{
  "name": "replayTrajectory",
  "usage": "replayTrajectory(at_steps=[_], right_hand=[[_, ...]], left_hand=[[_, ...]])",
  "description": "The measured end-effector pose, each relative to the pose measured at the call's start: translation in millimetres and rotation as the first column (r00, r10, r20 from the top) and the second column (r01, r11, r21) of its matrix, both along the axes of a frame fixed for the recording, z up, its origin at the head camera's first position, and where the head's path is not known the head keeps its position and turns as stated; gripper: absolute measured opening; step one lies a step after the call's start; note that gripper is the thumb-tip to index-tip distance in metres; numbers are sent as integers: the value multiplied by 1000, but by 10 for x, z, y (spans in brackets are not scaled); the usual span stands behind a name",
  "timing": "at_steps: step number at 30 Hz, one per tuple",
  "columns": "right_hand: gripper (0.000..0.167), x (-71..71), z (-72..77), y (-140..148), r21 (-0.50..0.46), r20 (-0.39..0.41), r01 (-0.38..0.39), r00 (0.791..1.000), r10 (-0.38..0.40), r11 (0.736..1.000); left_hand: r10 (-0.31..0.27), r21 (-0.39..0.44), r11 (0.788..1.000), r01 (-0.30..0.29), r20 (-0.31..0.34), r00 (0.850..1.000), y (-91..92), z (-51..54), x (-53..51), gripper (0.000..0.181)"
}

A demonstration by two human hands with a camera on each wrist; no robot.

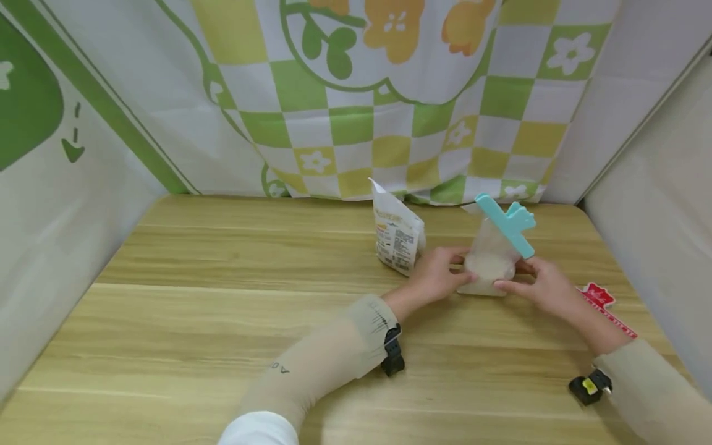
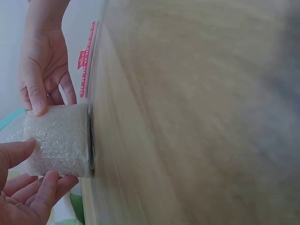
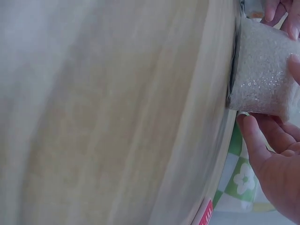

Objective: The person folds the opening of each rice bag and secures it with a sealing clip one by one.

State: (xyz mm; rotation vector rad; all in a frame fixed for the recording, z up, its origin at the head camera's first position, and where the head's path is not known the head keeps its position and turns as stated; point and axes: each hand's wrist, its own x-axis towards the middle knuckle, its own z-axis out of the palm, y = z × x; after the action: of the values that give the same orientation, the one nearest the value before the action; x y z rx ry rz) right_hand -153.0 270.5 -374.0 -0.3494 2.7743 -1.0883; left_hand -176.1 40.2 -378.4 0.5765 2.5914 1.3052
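Note:
A clear plastic bag of rice (image 1: 489, 267) stands upright on the table, its top closed by a turquoise bag clip (image 1: 506, 225). My left hand (image 1: 436, 272) holds the bag's left side, thumb on the front and fingers toward the side and back. On the opposite side my right hand (image 1: 547, 287) grips it the same way. White rice grains show through the plastic in the left wrist view, where the bag (image 2: 61, 140) sits between both hands. From the right wrist, the bag's base (image 3: 239, 70) appears to rest on the tabletop.
A white printed pouch (image 1: 396, 232) stands just left of the rice bag, close behind my left hand. A red and white bag clip (image 1: 606, 306) lies beside my right forearm. Behind the wooden table (image 1: 222, 321) hangs a green and yellow checked cloth (image 1: 350, 130).

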Motion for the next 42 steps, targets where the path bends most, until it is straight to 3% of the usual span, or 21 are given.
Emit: replayTrajectory(at_steps=[9,20,28,42], right_hand=[[52,-121,-8,57,-18,-24,-18,1000,18,1000],[46,-333,-63,116,-15,-51,-7,999,7,1000],[48,-421,-32,180,-3,-29,30,999,-30,1000],[57,-457,-20,173,-18,5,29,1000,-29,999]], left_hand=[[38,44,998,-38,4,999,79,-31,-86,52],[107,84,990,-115,93,990,166,-2,-175,54],[157,80,984,-161,54,986,280,5,-240,51],[159,116,979,-165,56,986,276,-4,-269,49]])
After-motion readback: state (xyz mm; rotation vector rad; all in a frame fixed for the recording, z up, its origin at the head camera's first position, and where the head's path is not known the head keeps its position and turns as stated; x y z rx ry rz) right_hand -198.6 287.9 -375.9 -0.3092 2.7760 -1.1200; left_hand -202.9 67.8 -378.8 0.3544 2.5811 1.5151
